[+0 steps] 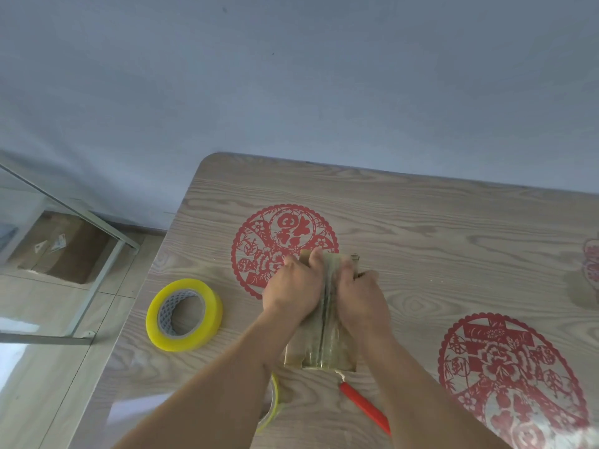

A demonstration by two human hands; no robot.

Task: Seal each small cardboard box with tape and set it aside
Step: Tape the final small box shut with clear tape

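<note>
- Left hand [293, 286] and right hand [358, 294] pressed palm-down on the small cardboard box [321, 346], one on each side of the dark centre seam, fingers curling over the far edge
- Whether those fingers truly clamp the far end or only lie over it: cannot tell, knuckles hide the contact
- Box lying flat on the wood-grain table [437, 222], near the middle, its far end overlapping the rim of a red paper-cut decal [259, 251]
- Glossy clear tape already running along the seam, with a loose curl at the near right corner
- Likely light and fairly stiff, though the flaps probably give under pressure; tape film slick, so bare cardboard sides look the safer place to take hold, one hand per long edge
- Yellow tape roll [184, 315] well apart to the left, lying flat
- Second tape roll [274, 403] mostly hidden under the left forearm, only a yellowish arc showing
- Red-handled tool [364, 406] just beside the near right corner, tip pale and blurred; cutter or pen, unclear
- Small dark object beyond the right fingers, too small to name
- Second red decal [509, 377] to the right, cut off by the frame
</note>
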